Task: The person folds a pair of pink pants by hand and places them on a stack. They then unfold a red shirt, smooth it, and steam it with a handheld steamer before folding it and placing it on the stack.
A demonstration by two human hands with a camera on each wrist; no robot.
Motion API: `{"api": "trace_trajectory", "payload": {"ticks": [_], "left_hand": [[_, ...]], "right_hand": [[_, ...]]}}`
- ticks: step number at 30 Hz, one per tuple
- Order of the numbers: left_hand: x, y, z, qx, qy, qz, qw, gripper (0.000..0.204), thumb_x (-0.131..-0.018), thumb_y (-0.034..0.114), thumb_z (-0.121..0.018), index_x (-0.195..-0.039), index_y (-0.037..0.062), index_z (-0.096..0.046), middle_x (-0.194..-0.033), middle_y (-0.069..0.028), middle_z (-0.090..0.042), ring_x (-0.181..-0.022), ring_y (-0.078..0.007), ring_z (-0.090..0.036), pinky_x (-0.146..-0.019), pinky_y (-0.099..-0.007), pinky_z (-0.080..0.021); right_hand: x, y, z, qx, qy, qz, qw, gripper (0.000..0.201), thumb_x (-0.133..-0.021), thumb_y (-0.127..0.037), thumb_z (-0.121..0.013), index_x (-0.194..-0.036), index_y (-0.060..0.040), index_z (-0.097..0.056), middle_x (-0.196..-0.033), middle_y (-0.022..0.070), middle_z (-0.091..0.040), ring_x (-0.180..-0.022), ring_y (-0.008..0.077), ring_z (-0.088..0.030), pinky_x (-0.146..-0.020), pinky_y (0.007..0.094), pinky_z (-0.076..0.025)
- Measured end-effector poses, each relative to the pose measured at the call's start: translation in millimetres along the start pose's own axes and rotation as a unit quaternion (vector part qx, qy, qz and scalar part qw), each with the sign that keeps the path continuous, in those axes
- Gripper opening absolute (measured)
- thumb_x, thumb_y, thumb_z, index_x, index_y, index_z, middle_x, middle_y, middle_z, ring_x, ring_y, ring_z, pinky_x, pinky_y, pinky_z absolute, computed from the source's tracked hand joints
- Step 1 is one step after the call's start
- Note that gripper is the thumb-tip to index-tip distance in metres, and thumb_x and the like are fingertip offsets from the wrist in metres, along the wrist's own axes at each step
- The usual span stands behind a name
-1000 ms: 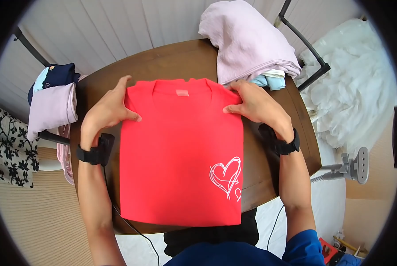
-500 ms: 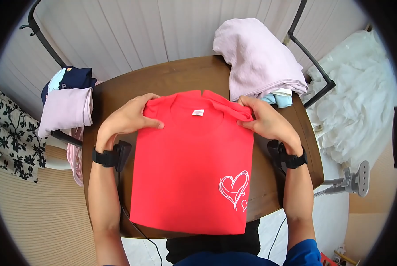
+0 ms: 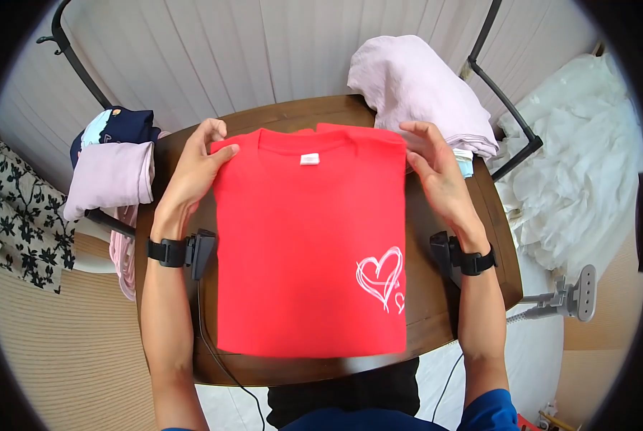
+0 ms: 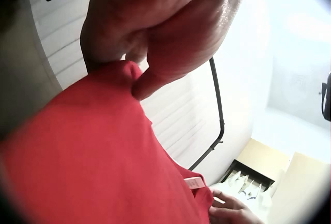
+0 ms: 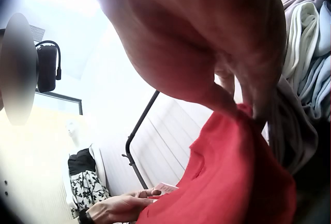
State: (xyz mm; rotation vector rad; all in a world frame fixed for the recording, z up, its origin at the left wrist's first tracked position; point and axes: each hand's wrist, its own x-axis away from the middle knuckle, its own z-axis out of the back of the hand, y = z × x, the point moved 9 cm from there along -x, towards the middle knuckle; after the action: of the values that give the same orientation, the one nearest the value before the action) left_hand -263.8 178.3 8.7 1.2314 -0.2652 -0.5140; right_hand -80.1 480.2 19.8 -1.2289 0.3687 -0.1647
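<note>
A folded red shirt with a white heart print and a neck label hangs between both hands over the brown table. At its upper left corner, the left hand pinches the cloth between thumb and fingers; the left wrist view shows this hand gripping the red fabric. The right hand is at the upper right corner, and in the right wrist view this hand pinches the red cloth.
Folded pink cloth lies at the table's back right over light blue pieces. Pink and navy folded items are at the left. Black rack bars stand at both sides. A grey clamp sits at the right edge, white ruffled fabric behind.
Since a second ago, the view has shifted, and the table and piles appear lower and further right. Over the last half second, both hands and the shirt have moved up, away from the body.
</note>
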Motion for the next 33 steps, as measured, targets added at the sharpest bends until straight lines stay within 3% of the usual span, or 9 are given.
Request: {"api": "trace_trajectory", "payload": {"ticks": [3, 6, 8, 11, 13, 15, 21, 23, 33], "left_hand": [[-3.9, -7.3, 26.5, -0.064, 0.070, -0.039, 0.995, 0.034, -0.094, 0.006, -0.067, -0.126, 0.0031, -0.054, -0.128, -0.0090, -0.052, -0.120, -0.0192, -0.055, -0.105, -0.0300, -0.042], [2.2, 4.2, 40.3, -0.096, 0.082, -0.010, 0.992, 0.039, -0.098, 0.016, -0.066, -0.133, 0.0048, -0.054, -0.141, -0.0113, -0.052, -0.131, -0.0242, -0.052, -0.108, -0.0326, -0.041], [9.6, 17.3, 39.1, -0.122, 0.035, -0.016, 0.992, 0.034, -0.097, 0.022, -0.067, -0.124, 0.0039, -0.060, -0.130, -0.0102, -0.060, -0.124, -0.0224, -0.057, -0.105, -0.0323, -0.043], [24.3, 28.5, 27.6, -0.226, -0.057, 0.042, 0.972, 0.031, -0.092, 0.027, -0.073, -0.109, 0.0022, -0.067, -0.106, -0.0097, -0.070, -0.106, -0.0187, -0.065, -0.093, -0.0307, -0.049], [43.0, 14.7, 14.7, -0.362, -0.178, 0.075, 0.912, 0.036, -0.081, 0.034, -0.082, -0.088, 0.0006, -0.071, -0.076, -0.0093, -0.072, -0.076, -0.0173, -0.070, -0.069, -0.0328, -0.054], [58.6, 1.6, 3.2, -0.406, -0.260, 0.158, 0.862, 0.044, -0.075, 0.038, -0.086, -0.089, 0.0007, -0.068, -0.079, -0.0110, -0.073, -0.072, -0.0210, -0.072, -0.067, -0.0347, -0.054], [63.2, 5.4, -18.7, -0.452, -0.241, 0.202, 0.835, 0.070, -0.059, 0.046, -0.093, -0.101, 0.0019, -0.058, -0.085, -0.0156, -0.072, -0.079, -0.0276, -0.072, -0.073, -0.0386, -0.055], [61.8, -1.9, -31.9, -0.447, -0.252, 0.163, 0.843, 0.073, -0.060, 0.043, -0.093, -0.107, 0.0024, -0.055, -0.091, -0.0183, -0.071, -0.085, -0.0307, -0.071, -0.076, -0.0404, -0.054], [51.6, -2.8, -65.3, -0.238, -0.281, -0.008, 0.930, 0.083, -0.071, 0.011, -0.088, -0.131, 0.0065, -0.031, -0.087, -0.0220, -0.058, -0.086, -0.0390, -0.063, -0.075, -0.0463, -0.049]], "right_hand": [[0.4, -11.3, 3.9, 0.047, 0.000, 0.067, 0.997, 0.036, -0.098, 0.001, -0.055, -0.134, -0.0043, -0.053, -0.130, 0.0061, -0.061, -0.119, 0.0176, -0.059, -0.099, 0.0327, -0.048], [3.8, -1.4, -0.6, 0.136, -0.069, 0.012, 0.988, 0.019, -0.097, -0.011, -0.062, -0.114, -0.0018, -0.063, -0.107, 0.0068, -0.070, -0.101, 0.0170, -0.067, -0.087, 0.0330, -0.052], [9.7, -0.7, -15.2, 0.203, -0.127, -0.025, 0.971, 0.021, -0.098, -0.021, -0.065, -0.103, -0.0008, -0.068, -0.094, 0.0074, -0.074, -0.090, 0.0180, -0.072, -0.080, 0.0332, -0.054], [32.1, 7.2, -22.7, 0.455, -0.203, -0.131, 0.857, 0.069, -0.092, -0.061, -0.062, -0.060, -0.0001, -0.068, -0.056, 0.0087, -0.067, -0.060, 0.0255, -0.070, -0.062, 0.0349, -0.055], [44.1, 7.8, -27.9, 0.434, -0.263, -0.216, 0.834, 0.067, -0.085, -0.062, -0.070, -0.060, -0.0004, -0.069, -0.057, 0.0076, -0.068, -0.059, 0.0223, -0.071, -0.061, 0.0340, -0.055], [46.8, 5.7, -35.9, 0.422, -0.287, -0.202, 0.836, 0.062, -0.082, -0.060, -0.074, -0.062, -0.0008, -0.070, -0.058, 0.0077, -0.068, -0.059, 0.0218, -0.071, -0.060, 0.0335, -0.055], [46.1, 7.5, -50.3, 0.387, -0.313, -0.161, 0.852, 0.044, -0.072, -0.039, -0.088, -0.072, 0.0023, -0.073, -0.062, 0.0104, -0.070, -0.059, 0.0231, -0.070, -0.060, 0.0337, -0.054], [35.7, -4.9, -53.6, 0.349, -0.247, -0.030, 0.903, 0.044, -0.075, -0.035, -0.087, -0.084, 0.0058, -0.073, -0.069, 0.0144, -0.072, -0.066, 0.0257, -0.070, -0.066, 0.0352, -0.054], [26.1, 30.9, -56.0, 0.034, -0.240, -0.103, 0.965, 0.023, -0.094, -0.006, -0.068, -0.110, 0.0010, -0.053, -0.095, 0.0039, -0.067, -0.082, 0.0091, -0.061, -0.073, 0.0287, -0.051]]}}
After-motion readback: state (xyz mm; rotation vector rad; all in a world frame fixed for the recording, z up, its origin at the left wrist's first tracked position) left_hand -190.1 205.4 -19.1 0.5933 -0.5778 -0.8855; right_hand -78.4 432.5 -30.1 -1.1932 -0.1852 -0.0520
